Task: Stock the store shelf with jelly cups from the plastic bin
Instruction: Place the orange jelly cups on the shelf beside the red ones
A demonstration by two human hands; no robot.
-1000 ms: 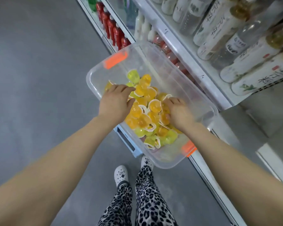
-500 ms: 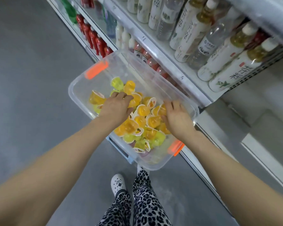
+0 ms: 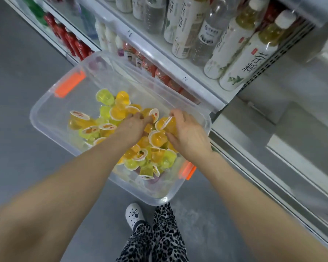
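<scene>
- A white bottle point(image 3: 248, 63) on the shelf point(image 3: 178, 69), beyond the right grip, bears black Chinese characters. The other labels and the red print on the cup lids are too small to read.
- The right hand point(image 3: 187, 133) has its grip clamped, fingers and thumb round an orange jelly cup point(image 3: 164, 123).
- The left hand point(image 3: 133, 127) curls its fingers down into the jelly cups point(image 3: 105, 97); I cannot tell whether its grip holds one.
- The pile lies under and around both grips, inside the plastic bin point(image 3: 45, 114).
- Cups beneath the wrists are hidden.
</scene>
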